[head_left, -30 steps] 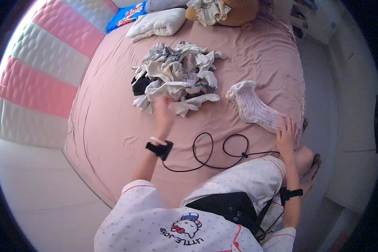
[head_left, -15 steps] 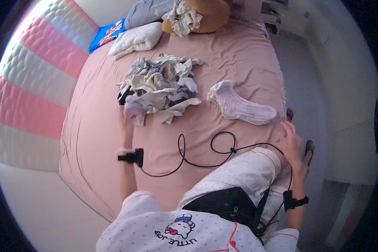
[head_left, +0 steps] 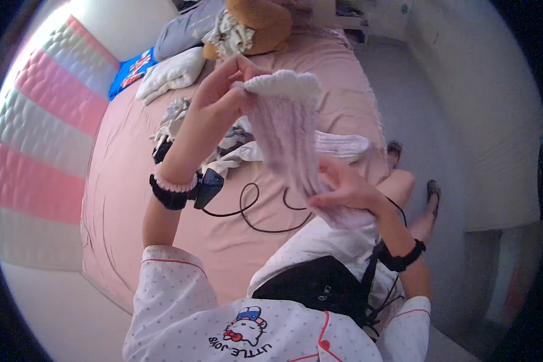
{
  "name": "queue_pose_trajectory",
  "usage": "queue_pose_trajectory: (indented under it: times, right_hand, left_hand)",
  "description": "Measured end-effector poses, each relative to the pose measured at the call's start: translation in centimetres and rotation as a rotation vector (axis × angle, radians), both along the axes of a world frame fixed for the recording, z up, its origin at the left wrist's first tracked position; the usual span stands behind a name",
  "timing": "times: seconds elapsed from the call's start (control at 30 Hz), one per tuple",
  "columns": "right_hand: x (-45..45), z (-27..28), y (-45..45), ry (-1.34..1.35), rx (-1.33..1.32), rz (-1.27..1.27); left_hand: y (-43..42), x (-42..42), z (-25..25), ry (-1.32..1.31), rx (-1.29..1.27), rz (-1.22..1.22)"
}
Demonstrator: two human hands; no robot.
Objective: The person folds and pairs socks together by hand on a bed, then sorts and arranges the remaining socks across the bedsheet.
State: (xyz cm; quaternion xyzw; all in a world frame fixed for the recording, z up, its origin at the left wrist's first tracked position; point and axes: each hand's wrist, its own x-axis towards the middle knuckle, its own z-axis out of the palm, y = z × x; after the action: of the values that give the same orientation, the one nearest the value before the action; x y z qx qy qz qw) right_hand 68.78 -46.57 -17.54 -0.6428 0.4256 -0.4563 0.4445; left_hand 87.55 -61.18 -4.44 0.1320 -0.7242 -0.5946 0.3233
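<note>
Above pink bed point(head_left: 117, 202): ribbed lt. lilac sock point(head_left: 283, 136) w/ wavy wht cuff point(head_left: 292, 83).

Around the centre of the view, a bed point(head_left: 117, 199) with a wrinkled pink sheet spreads widely. Near 10 o'clock, a blue bag-like item point(head_left: 130, 75) with red and white print leans by the wall side. A folded white quilt point(head_left: 174, 73) lies just beside it, between 10 and 11, and a grey pillow point(head_left: 184, 31) sits behind that at 11. At 12 o'clock rests a rounded brown soft item point(head_left: 265, 27), a patterned cloth point(head_left: 232, 37) against its left side. Padded pink and white panels point(head_left: 48, 136) line 9 to 10 o'clock. A shelf point(head_left: 351, 19) stands at 1, grey floor point(head_left: 398, 78) shows at 2, and a pale wall point(head_left: 482, 120) rises toward 3.
</note>
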Motion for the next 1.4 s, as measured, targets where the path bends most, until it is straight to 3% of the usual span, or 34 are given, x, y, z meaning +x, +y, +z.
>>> queue_pose_trajectory:
  times: [0.03,0.07,0.1,0.13,0.2,0.23,0.3,0.33,0.4,0.47,0.5,0.57,0.63,0.67,0.73,0.77,0.83,0.9,1.0,1.03,1.07,1.1,1.17,1.23,1.3,1.4]
  right_hand:
    - [-0.4,-0.2,0.2,0.004,0.002,-0.019]
    - [-0.7,-0.3,0.4,-0.077,0.196,0.032]
    - [-1.1,-0.5,0.6,-0.161,0.389,0.086]
    - [-1.5,-1.5,0.8,-0.158,0.391,0.076]
    - [-3.0,-4.7,1.4,-0.113,0.348,-0.224]
    - [-3.8,-5.4,1.8,-0.114,0.354,-0.23]
    - [-5.5,-6.5,2.1,-0.091,0.386,-0.268]
    - [-5.7,-7.4,2.0,-0.091,0.391,-0.276]
    - [-6.1,-9.0,1.9,-0.159,0.258,-0.36]
    - [-5.9,-8.2,1.9,-0.23,0.34,-0.335]
    - [-5.8,-7.9,1.8,-0.297,0.413,-0.301]
    - [-5.6,-9.0,1.4,-0.299,0.467,-0.295]
    - [-5.5,-10.7,1.2,-0.307,0.525,-0.287]
    - [-5.4,-11.2,1.4,-0.222,0.488,-0.344]
    - [-4.9,-11.2,1.9,-0.137,0.458,-0.4]
    - [-4.1,-9.9,2.2,-0.091,0.319,-0.486]
    - [-3.3,-7.8,2.3,-0.046,0.179,-0.572]
    - [-3.0,-6.8,2.2,0.245,-0.006,-0.61]
    - [-3.0,-7.8,1.6,0.438,-0.163,-0.706]
    - [-3.4,-7.9,1.4,0.437,-0.159,-0.705]
    - [-3.9,-8.0,1.3,0.151,0.027,-0.635]
    - [-4.4,-8.1,1.2,-0.134,0.211,-0.554]
    - [-5.0,-7.5,1.5,-0.175,0.226,-0.571]
    - [-4.9,-7.4,1.5,-0.216,0.241,-0.597]
    - [-4.1,-7.6,1.1,0.258,-0.021,-0.754]
    - [-4.1,-7.3,0.6,0.157,0.047,-0.719]
  left_hand:
    - [-0.9,-0.8,-0.9,0.008,0.04,-0.022]
    - [-1.9,-1.5,-1.9,0.016,0.08,-0.042]
    - [-3.1,-1.5,-2.6,-0.167,-0.008,-0.014]
    - [-4.0,-1.5,-4.2,-0.163,-0.006,-0.024]
    - [-5.4,-1.7,-7.9,-0.267,0.133,0.119]
    - [-5.6,-2.0,-9.4,-0.269,0.138,0.113]
    - [-5.4,-2.7,-12.4,-0.345,0.474,0.193]
    - [-5.3,-3.2,-14.1,-0.347,0.479,0.185]
    - [-5.2,-4.3,-17.7,-0.093,0.533,0.276]
    - [-5.1,-5.4,-22.1,0.018,0.644,0.246]
    - [-3.9,-6.1,-23.9,0.154,0.947,0.058]
    - [-1.0,-7.3,-25.1,0.288,1.249,-0.143]
    - [1.2,-8.0,-25.6,-0.151,0.827,0.083]
    - [1.6,-8.1,-24.5,-0.157,0.835,0.078]
    - [2.3,-8.3,-21.8,0.126,0.807,-0.019]
    - [2.6,-8.4,-20.6,0.141,0.728,0.102]
    - [1.9,-8.3,-21.1,0.076,0.642,0.119]
    - [1.6,-8.3,-21.6,0.005,0.554,0.134]
    - [2.5,-8.0,-19.5,-0.079,0.503,0.133]
    - [2.6,-7.9,-18.9,-0.057,0.309,0.128]
    - [2.6,-7.8,-18.6,-0.034,0.116,0.125]
    - [2.4,-7.5,-18.5,-0.037,0.12,0.128]
    - [1.5,-6.9,-18.3,-0.1,-0.105,0.076]
    - [1.2,-6.6,-17.9,-0.127,-0.13,0.056]
    - [1.0,-6.4,-17.3,-0.151,-0.159,0.029]
    - [0.8,-6.1,-17.1,-0.126,0.045,0.03]
